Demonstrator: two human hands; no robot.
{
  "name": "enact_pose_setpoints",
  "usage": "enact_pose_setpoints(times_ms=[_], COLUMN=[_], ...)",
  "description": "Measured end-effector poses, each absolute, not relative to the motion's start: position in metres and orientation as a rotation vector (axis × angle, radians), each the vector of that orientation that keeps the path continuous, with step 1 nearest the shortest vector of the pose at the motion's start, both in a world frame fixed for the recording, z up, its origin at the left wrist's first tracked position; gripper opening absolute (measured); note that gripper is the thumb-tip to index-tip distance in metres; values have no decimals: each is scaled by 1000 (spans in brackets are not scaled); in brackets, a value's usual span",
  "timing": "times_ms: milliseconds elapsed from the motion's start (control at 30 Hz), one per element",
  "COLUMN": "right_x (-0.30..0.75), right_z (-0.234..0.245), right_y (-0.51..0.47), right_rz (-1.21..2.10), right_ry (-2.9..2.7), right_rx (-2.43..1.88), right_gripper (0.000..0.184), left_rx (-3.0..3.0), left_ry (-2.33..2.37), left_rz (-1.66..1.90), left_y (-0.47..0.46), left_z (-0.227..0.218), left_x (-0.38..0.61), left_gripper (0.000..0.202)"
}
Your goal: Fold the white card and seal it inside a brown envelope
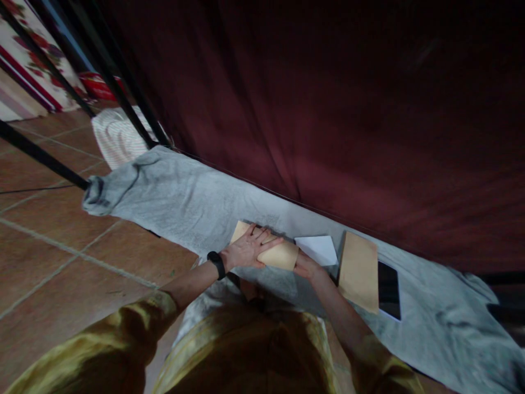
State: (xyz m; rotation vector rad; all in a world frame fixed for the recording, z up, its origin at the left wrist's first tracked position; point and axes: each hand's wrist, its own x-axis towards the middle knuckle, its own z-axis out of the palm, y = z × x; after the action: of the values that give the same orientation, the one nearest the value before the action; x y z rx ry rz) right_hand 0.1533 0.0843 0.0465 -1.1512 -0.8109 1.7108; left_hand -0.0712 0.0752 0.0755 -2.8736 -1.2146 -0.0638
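My left hand (248, 247), with a dark band on its wrist, lies flat on top of a tan paper envelope (283, 255), its fingers spread. At the envelope's right end is my right hand (305, 265). Its fingers go out of sight under or inside the paper; I cannot tell which. Just right of the hands lies a white sheet of paper (318, 249). Beyond that rests a second flat tan envelope (359, 271), which partly covers or adjoins a dark-screened phone or tablet (389, 290) with a pale edge.
A grey cloth (197, 202) covers the long narrow surface. Behind it hangs a dark red curtain (262, 126). Black metal bars (45, 156) stand at the left, near a striped cloth (121, 134) and a red container (98, 86). Tiled floor (53, 246) lies left.
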Motion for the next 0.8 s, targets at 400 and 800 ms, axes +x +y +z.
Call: enact_pose_setpoints(times_ms=[400,800], right_x=[229,248], right_z=[50,32], right_y=[12,31], right_rz=[1450,1500], right_ry=[-543,-267], right_rx=[-1186,-1264], right_gripper=[23,8], left_rx=[-2804,-2730], left_ry=[-1377,-1326], left_rz=[-187,-83], left_y=[77,78], left_z=[76,77], left_x=[-96,-88], left_gripper=[104,103])
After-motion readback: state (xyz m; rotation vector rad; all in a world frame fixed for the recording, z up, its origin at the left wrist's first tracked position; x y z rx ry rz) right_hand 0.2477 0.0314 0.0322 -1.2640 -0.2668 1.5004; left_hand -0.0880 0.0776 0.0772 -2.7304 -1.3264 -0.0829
